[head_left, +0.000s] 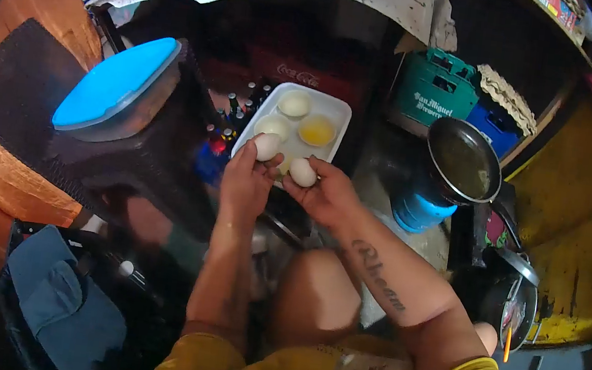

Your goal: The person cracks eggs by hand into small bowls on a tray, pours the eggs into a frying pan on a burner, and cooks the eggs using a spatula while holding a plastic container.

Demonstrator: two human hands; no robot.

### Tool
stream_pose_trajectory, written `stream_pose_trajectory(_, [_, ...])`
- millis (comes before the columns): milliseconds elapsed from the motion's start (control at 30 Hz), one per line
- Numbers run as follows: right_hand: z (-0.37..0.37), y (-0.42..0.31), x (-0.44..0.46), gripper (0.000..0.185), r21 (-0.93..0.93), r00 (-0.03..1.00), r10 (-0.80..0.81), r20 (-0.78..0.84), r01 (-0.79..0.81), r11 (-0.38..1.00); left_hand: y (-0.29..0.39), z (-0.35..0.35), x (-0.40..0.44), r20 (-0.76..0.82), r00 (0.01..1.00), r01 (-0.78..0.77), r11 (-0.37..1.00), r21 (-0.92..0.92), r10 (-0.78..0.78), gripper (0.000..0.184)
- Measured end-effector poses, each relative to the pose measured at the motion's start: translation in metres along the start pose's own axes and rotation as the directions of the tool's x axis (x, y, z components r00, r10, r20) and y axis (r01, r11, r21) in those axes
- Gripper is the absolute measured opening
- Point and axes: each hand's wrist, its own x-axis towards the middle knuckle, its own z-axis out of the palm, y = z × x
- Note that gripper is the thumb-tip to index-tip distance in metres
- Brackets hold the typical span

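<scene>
My left hand point(246, 179) is closed around a white egg point(266, 146), over the near side of a white tray point(342, 120). Close beside it, my right hand point(331, 191) grips another egg point(303, 172) between thumb and fingers; the two eggs are apart. On the tray, a bowl of yellow liquid point(317, 130) stands at the right. A pale bowl point(295, 103) is at the back, and a second pale bowl point(272, 126) sits partly behind the left egg. Something yellowish shows between my hands, mostly hidden.
To the right, a dark frying pan point(464, 161) with liquid rests above a blue gas canister point(419, 213). A green crate point(437, 91) stands behind it. Several bottles point(233, 107) are left of the tray. A blue-lidded container point(117, 85) sits at the left.
</scene>
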Motion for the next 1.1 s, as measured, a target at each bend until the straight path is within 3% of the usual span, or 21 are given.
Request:
stream_pose_trajectory(67, [0.009, -0.009, 0.012, 0.034, -0.039, 0.996, -0.017, 0.082, 0.020, 0.999, -0.004, -0.013, 0.025, 0.102, 0.987, 0.141, 0.974, -0.178, -0.125, 0.036])
stream_pose_trajectory(133, [0.015, -0.022, 0.038, 0.036, -0.345, 0.996, 0.046, 0.075, -0.018, 0.938, -0.008, -0.020, 0.046, 0.149, 0.975, 0.187, 0.969, -0.162, -0.163, 0.034])
stream_pose_trajectory(167, [0.026, -0.029, 0.043, 0.036, -0.351, 0.996, 0.045, 0.083, -0.013, 0.936, -0.008, -0.022, 0.054, 0.191, 0.958, 0.242, 0.960, -0.140, -0.214, 0.033])
stream_pose_trajectory(233, [0.049, -0.044, 0.049, 0.040, -0.740, 1.000, 0.005, -0.023, -0.021, 0.673, 0.002, -0.017, 0.064, 0.223, 0.949, 0.246, 0.964, -0.096, -0.220, 0.032])
stream_pose_trajectory(267, [0.052, -0.048, 0.058, 0.040, -0.742, 1.000, 0.006, -0.021, -0.020, 0.670, 0.004, -0.017, 0.071, 0.252, 0.938, 0.256, 0.965, -0.049, -0.236, 0.031])
stream_pose_trajectory(333, [0.057, -0.055, 0.076, 0.038, -0.870, 0.999, -0.042, -0.022, 0.002, 0.494, 0.003, -0.023, 0.095, 0.313, 0.924, 0.236, 0.972, -0.013, -0.220, 0.031])
stream_pose_trajectory(400, [0.063, -0.060, 0.085, 0.038, -0.862, 0.998, -0.042, -0.042, -0.015, 0.507, 0.017, -0.015, 0.104, 0.375, 0.903, 0.215, 0.976, 0.021, -0.207, 0.031])
stream_pose_trajectory(433, [0.064, -0.063, 0.092, 0.040, -0.878, 0.999, -0.050, -0.009, 0.016, 0.478, 0.029, -0.011, 0.104, 0.341, 0.924, 0.055, 0.941, 0.333, -0.175, 0.033])
stream_pose_trajectory(467, [0.063, -0.066, 0.099, 0.041, -0.892, 0.998, -0.055, 0.023, 0.045, 0.450, 0.037, -0.007, 0.106, 0.319, 0.938, -0.097, 0.786, 0.610, -0.133, 0.036])
stream_pose_trajectory(533, [0.060, -0.069, 0.116, 0.041, -0.910, 0.997, -0.077, 0.019, 0.049, 0.412, 0.028, -0.014, 0.131, 0.281, 0.950, -0.072, 0.785, 0.616, -0.133, 0.043])
stream_pose_trajectory(600, [0.057, -0.068, 0.131, 0.040, -0.932, 0.988, -0.120, 0.100, 0.136, 0.337, 0.024, -0.018, 0.148, 0.401, 0.916, -0.337, 0.515, 0.788, -0.015, 0.045])
stream_pose_trajectory(633, [0.055, -0.065, 0.137, 0.040, -0.933, 0.978, -0.185, 0.099, 0.156, 0.324, 0.020, -0.021, 0.153, 0.449, 0.893, -0.403, 0.492, 0.771, 0.027, 0.043])
stream_pose_trajectory(767, [0.044, -0.060, 0.164, 0.044, -0.967, 0.971, -0.217, 0.101, 0.147, 0.210, 0.022, -0.013, 0.155, 0.414, 0.909, -0.369, 0.385, 0.846, -0.039, 0.039])
stream_pose_trajectory(833, [0.024, -0.050, 0.190, 0.046, -0.958, 0.909, -0.313, 0.274, 0.286, -0.009, 0.015, -0.018, 0.162, 0.434, 0.901, -0.426, 0.216, 0.879, 0.008, 0.038])
stream_pose_trajectory(967, [0.025, -0.043, 0.183, 0.048, -0.978, 0.933, -0.296, 0.207, 0.201, -0.051, -0.004, -0.034, 0.178, 0.455, 0.890, -0.443, 0.170, 0.880, -0.036, 0.040])
stream_pose_trajectory(1100, [0.028, -0.033, 0.178, 0.049, -0.970, 0.910, -0.370, 0.188, 0.113, -0.214, -0.012, -0.041, 0.179, 0.444, 0.896, -0.443, 0.038, 0.896, -0.005, 0.043])
